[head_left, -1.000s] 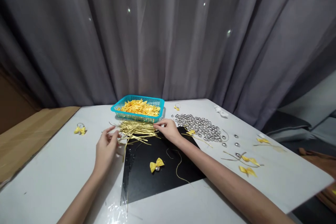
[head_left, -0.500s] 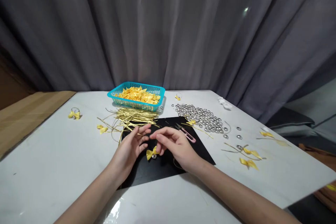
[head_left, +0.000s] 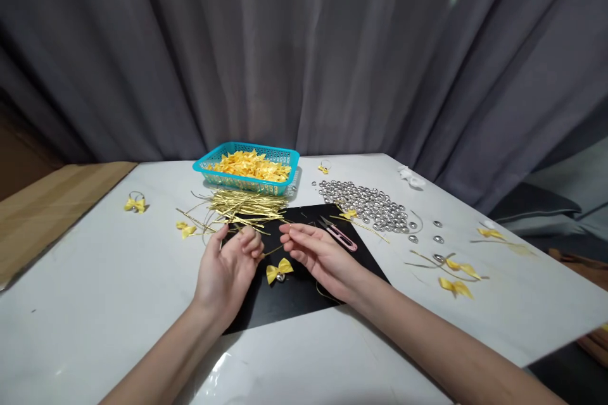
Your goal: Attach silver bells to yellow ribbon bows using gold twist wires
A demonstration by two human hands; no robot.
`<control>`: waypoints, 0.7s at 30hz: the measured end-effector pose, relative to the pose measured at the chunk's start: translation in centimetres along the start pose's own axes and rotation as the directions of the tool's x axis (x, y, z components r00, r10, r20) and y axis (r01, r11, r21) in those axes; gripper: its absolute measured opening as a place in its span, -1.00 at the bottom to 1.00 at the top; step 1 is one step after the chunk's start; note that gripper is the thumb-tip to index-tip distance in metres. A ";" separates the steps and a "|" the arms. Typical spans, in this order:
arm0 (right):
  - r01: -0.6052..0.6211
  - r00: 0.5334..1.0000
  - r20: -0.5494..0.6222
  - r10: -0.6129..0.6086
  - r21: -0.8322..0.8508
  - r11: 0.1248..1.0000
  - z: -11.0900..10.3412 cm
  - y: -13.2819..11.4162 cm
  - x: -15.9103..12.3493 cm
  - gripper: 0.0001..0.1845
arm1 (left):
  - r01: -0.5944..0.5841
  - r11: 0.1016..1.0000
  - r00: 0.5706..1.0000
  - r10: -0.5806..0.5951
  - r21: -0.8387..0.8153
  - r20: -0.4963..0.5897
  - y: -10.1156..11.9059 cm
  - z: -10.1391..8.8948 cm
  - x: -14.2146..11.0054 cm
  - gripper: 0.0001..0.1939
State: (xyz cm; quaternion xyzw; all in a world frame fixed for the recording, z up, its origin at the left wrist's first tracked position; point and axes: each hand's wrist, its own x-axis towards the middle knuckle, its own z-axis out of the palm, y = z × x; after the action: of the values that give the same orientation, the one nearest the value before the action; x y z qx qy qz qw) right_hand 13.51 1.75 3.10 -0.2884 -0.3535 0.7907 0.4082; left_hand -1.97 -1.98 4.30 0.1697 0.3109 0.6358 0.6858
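Above the black mat (head_left: 256, 316), my left hand (head_left: 230, 272) is palm up with its fingers curled around one part of a thin gold cord (head_left: 272, 251). My right hand (head_left: 323, 256) pinches the cord between thumb and fingertips, and a short stretch of it shows in the gap between the hands. Just below that gap, a yellow ribbon bow (head_left: 279, 270) with a silver bell lies on the mat. Thread snips (head_left: 339, 234) with pink handles rest on the mat beyond my right hand.
A blue basket (head_left: 199, 168) of yellow bows stands at the back, behind a pile of gold cords (head_left: 247, 204). Silver bells (head_left: 365, 202) are spread to its right. Loose bows and cords (head_left: 456, 286) lie at the right, and a bow with a cord loop (head_left: 135, 204) at the left.
My hands have moved apart, uncovering the bow on the mat. My left fingers have curled in, and a stretch of gold cord now shows between the hands. The view has shifted slightly.
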 end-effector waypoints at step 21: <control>0.174 0.956 0.288 -0.059 -0.392 0.903 -0.5 -1.6 -0.2 -0.61 | -0.081 0.691 0.991 -0.021 0.718 0.131 -1.2 -0.4 0.0 -0.73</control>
State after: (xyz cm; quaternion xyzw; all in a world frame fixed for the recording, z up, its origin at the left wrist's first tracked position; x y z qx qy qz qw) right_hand 14.70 2.41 4.10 -0.2359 -0.5817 0.7037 0.3329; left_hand -1.30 -2.23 3.26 0.4711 0.4877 0.4614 0.5722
